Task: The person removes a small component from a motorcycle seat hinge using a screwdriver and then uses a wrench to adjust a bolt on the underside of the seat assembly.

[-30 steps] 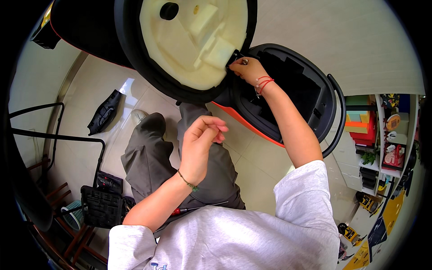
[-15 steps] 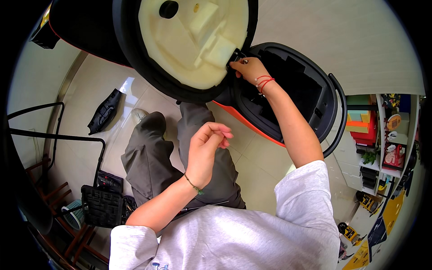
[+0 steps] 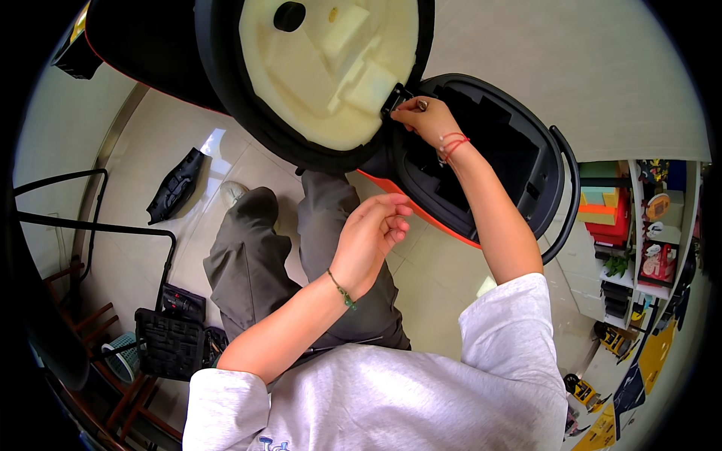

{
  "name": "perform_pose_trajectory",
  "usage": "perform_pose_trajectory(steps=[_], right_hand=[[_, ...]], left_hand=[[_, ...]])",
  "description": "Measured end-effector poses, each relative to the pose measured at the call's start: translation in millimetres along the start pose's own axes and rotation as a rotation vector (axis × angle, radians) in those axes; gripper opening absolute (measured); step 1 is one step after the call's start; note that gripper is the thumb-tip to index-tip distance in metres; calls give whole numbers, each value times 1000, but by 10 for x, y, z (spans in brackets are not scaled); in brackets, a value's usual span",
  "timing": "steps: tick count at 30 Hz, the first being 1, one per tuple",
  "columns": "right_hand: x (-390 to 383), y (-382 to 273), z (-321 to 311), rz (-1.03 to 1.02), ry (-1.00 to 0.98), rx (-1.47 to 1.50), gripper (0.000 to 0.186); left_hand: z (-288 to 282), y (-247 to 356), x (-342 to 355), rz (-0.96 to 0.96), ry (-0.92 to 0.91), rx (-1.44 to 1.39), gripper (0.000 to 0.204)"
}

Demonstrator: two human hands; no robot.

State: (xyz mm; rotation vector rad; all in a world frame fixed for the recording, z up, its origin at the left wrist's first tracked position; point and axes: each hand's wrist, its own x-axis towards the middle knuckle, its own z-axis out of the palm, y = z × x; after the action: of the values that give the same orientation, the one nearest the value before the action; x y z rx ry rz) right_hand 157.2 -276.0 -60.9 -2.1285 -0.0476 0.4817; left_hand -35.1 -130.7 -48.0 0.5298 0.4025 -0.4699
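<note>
Nearest, across lower view: light grey shirt, then dark trousers; thin dark shaft across lap, one end hidden behind left forearm. Left hand raised over right trouser leg, loosely half curled, no object showing, apparently touching nothing. Farther out, right hand beside inner edge of raised seat lid, thumb and fingertips drawn in narrow at dark hinge bracket, seemingly in contact. Cannot tell whether pinching bracket itself or some small part; too little showing past knuckles. Small shiny spot on same hand, possibly a ring. Bracket at junction between lid's cream underside and black storage bin. For good work here, in judgement: best to pinch close to bracket with fingertips only, wrist low and out of lid's closing path. Worth bracing lid rim with free left hand, to steady hinge and guard against a drop onto fingers. Worth shifting knuckles aside for a clear look; otherwise, go by feel, slowly, without forcing. Any loose small piece liable to fall into bin, so cupping left hand beneath also sensible. Beyond: black grab bar around bin's far end; black moulded panel on tiled floor, well apart; loaded white shelf off to right.
</note>
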Motion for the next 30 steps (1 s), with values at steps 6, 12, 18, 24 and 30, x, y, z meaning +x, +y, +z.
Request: perform_pose_trajectory(steps=[6,12,18,24,30], right_hand=[[-931,-521,88,-154,-347,-195,22],[-1277,-534,165,-144,-345,-51,19],[-867,-620,-279,-54,55,569,39],[-585,-442,-441,-206,404,-106,53],[-515,-374,-461,-29,260,278,46]], left_hand=[[-141,56,143,-67,44,-262,26],[-185,-2,85,-107,79,-219,24],[-390,-5,16,-70,280,-152,25],[-818,-79,-14,92,378,-143,19],[-862,-310,-355,-62,345,-84,18]])
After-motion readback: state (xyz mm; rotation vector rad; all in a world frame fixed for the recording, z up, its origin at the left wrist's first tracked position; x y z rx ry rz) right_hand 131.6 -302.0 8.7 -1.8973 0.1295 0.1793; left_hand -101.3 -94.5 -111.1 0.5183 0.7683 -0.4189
